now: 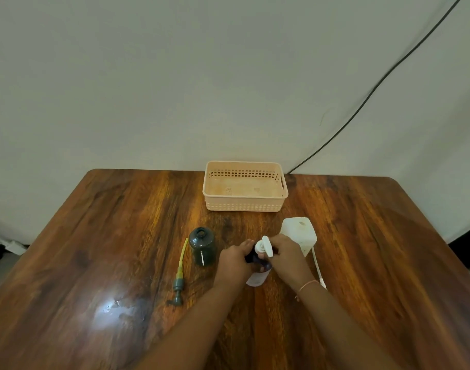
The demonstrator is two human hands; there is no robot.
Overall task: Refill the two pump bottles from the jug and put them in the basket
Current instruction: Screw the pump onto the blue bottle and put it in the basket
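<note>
Step, as I judge it: pump removal; bottle mid-surface, my left grip clasping its body, right grip pinching its pump; next: lift pump clear, fetch jug at one o'clock.

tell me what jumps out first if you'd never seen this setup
Both hands meet mid-table: the left hand grips a labelled bottle while the right hand holds its white pump head. Just left stands an open dark green bottle, with a grey pump lying on the wooden table beside it. A peach basket sits at the far edge, and a white jug stands behind the right hand.
</note>
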